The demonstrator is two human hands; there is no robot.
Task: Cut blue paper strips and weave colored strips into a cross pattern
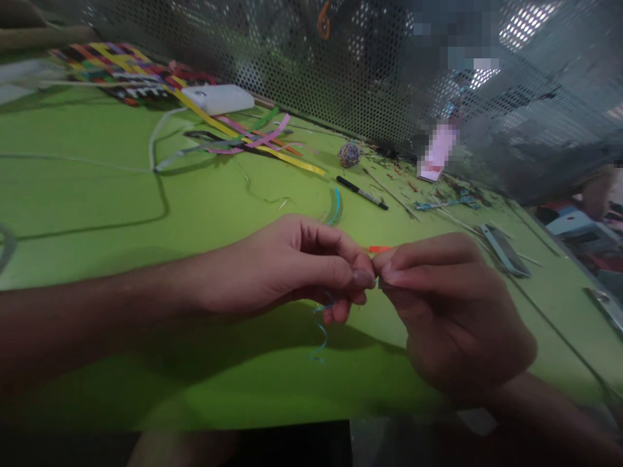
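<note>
My left hand (pixel 311 266) is closed in a pinch, thumb against forefinger, over the green table (pixel 233 383). From beneath its fingers a thin blue curled strip (pixel 321 337) hangs down, seemingly held there. My right hand (pixel 452 305) pinches with thumb and forefinger right beside the left fingertips, almost touching them. Whatever lies between the right fingertips is too small or hidden to name. Just behind the right fingers an orange piece (pixel 379 249) shows. A short flat blue strip (pixel 335 206) is on the table beyond my left hand.
Farther back are coloured flat strips (pixel 263 139), a woven multicoloured piece (pixel 117 65), a white power strip (pixel 219 98) with its cord, a ball of coloured strands (pixel 349 155) and a black pen (pixel 363 192). A phone-like slab (pixel 503 250) lies right, below the perforated metal panel (pixel 292 71).
</note>
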